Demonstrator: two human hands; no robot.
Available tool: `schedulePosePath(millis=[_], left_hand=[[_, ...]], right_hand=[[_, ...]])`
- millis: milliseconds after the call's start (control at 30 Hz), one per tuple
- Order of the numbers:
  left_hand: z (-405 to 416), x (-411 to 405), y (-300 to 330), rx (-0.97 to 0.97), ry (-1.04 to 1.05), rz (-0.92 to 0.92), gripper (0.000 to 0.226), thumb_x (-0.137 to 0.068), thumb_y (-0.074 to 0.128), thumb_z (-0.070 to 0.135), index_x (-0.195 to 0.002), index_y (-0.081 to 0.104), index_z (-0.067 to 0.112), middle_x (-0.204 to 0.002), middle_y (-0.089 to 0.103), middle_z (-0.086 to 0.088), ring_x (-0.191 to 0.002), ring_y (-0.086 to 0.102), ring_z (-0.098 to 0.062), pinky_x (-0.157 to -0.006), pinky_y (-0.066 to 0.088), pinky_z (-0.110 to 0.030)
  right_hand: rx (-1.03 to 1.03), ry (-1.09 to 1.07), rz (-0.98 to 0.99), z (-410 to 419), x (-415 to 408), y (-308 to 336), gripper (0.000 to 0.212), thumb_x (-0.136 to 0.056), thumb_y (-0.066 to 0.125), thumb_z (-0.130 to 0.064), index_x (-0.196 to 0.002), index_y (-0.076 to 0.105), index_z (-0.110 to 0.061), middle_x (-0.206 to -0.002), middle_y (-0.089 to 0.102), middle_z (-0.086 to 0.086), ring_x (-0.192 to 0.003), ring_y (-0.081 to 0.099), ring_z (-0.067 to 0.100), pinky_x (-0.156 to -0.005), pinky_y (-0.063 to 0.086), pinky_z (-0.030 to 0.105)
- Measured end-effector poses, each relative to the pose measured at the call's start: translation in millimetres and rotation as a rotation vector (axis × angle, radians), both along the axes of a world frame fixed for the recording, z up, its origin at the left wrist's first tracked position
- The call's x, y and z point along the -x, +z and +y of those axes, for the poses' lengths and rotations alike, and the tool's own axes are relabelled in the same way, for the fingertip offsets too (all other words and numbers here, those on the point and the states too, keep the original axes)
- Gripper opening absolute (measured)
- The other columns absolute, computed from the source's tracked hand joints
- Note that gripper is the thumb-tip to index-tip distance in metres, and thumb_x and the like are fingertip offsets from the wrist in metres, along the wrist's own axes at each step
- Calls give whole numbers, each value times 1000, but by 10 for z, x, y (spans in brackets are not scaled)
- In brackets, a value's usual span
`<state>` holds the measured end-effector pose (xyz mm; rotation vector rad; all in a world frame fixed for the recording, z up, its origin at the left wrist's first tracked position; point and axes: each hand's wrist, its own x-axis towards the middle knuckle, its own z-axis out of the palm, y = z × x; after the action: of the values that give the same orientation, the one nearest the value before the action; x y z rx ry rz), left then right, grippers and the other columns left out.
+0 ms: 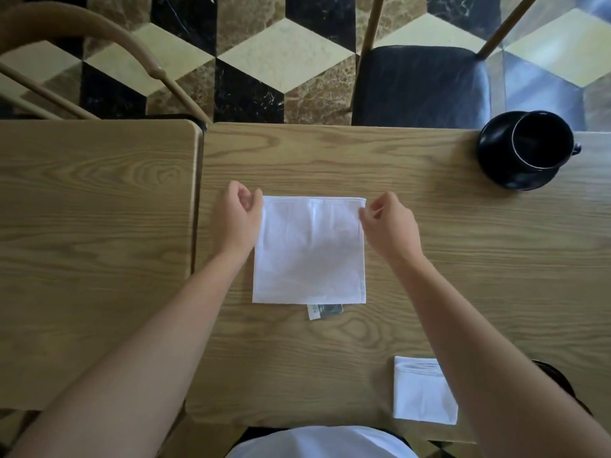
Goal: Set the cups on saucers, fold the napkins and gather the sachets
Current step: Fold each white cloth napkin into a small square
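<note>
A white napkin (309, 251) lies flat and squarish in the middle of the wooden table (446, 259). My left hand (236, 214) pinches its far left corner. My right hand (388, 223) pinches its far right corner. A small label and a dark sachet (325, 310) stick out from under the napkin's near edge. A second white napkin (423, 391), folded small, lies near the front right. At the far right a black cup (542, 140) stands on a black saucer (496, 166). Another dark round object (558, 381) peeks out behind my right forearm.
A second wooden table (96, 226) butts against the left side with a narrow gap. Beyond the far edge stand a dark-cushioned chair (420, 84) and a curved wooden chair (99, 38) on a patterned tile floor.
</note>
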<state>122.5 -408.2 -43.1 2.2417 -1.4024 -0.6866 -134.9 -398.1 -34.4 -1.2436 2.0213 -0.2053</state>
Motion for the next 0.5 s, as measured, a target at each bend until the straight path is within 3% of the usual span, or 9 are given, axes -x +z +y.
schedulePosePath(millis=[67, 133, 267, 367, 433, 500], left_hand=[[250, 143, 80, 61, -161, 122, 22, -92, 55, 37, -79, 55, 19, -65, 62, 3, -59, 58, -17, -56, 43, -34], [590, 287, 73, -25, -275, 259, 30, -92, 51, 41, -73, 55, 17, -57, 58, 1, -51, 51, -11, -54, 40, -33], [1138, 490, -94, -273, -177, 402, 38, -95, 48, 44, -69, 47, 17, -60, 60, 0, -53, 49, -8, -55, 42, -30], [1246, 524, -183, -324, -45, 379, 37, -98, 48, 36, -70, 45, 11, -62, 58, -7, -56, 49, -17, -57, 42, -37], [1262, 494, -186, -327, -130, 322, 38, -99, 47, 34, -71, 47, 8, -62, 59, -10, -59, 55, -25, -58, 44, -43], [1268, 409, -170, -322, -272, 265, 37, -99, 47, 32, -68, 46, 11, -58, 53, -4, -55, 50, -19, -55, 40, -40]], right_hand=[[23, 56, -111, 243, -162, 80, 12, -91, 57, -33, -94, 59, -21, -74, 64, -11, -70, 62, 17, -60, 43, 31], [-55, 184, -253, 567, -434, 78, 7, -90, 56, -28, -87, 61, -23, -70, 65, -12, -64, 62, 10, -56, 42, 28], [-164, 241, -432, 1082, -811, -60, 13, -91, 51, -24, -87, 62, -17, -79, 71, -4, -75, 67, 17, -68, 54, 37], [-113, 214, -415, 1249, -863, -159, 15, -92, 48, -23, -88, 61, -18, -79, 70, -6, -75, 66, 14, -72, 55, 39], [-76, 280, -377, 1313, -838, -202, 14, -92, 47, -19, -90, 61, -18, -82, 69, -5, -77, 65, 16, -73, 54, 38], [-68, 344, -307, 1352, -716, -238, 10, -91, 50, -17, -90, 61, -19, -86, 67, -3, -78, 63, 18, -73, 53, 37]])
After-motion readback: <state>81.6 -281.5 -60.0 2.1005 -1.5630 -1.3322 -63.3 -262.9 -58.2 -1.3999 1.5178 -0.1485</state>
